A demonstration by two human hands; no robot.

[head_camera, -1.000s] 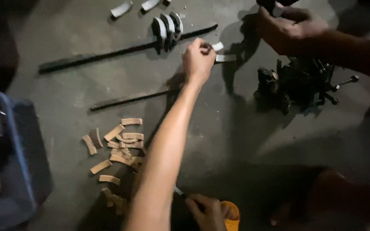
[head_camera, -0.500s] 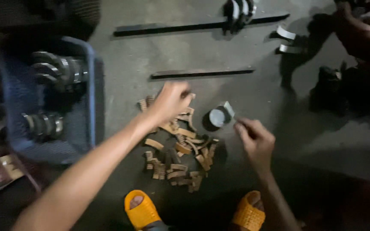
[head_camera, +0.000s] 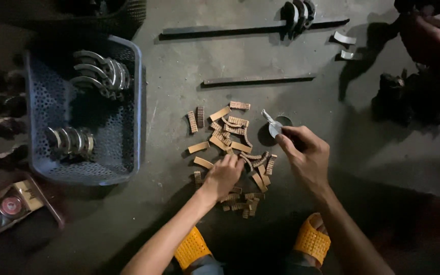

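Note:
A pile of several small tan curved strips (head_camera: 230, 137) lies on the grey concrete floor. My left hand (head_camera: 223, 175) rests on the near side of the pile, fingers closed over one or two strips. My right hand (head_camera: 305, 153) is to the right of the pile and grips a curved silver metal piece (head_camera: 272, 124) above a small round dark tin (head_camera: 276, 127).
A blue perforated basket (head_camera: 133, 102) with curved metal parts stands at left. Two dark metal bars (head_camera: 255, 80) lie farther out. Another person's hand (head_camera: 423, 30) works over a dark machine part (head_camera: 413, 97) at top right. My orange sandals (head_camera: 311, 239) are below.
My left hand has come down from the far side of the pile to its near edge. The view has shifted so that the basket and pile sit lower and more central.

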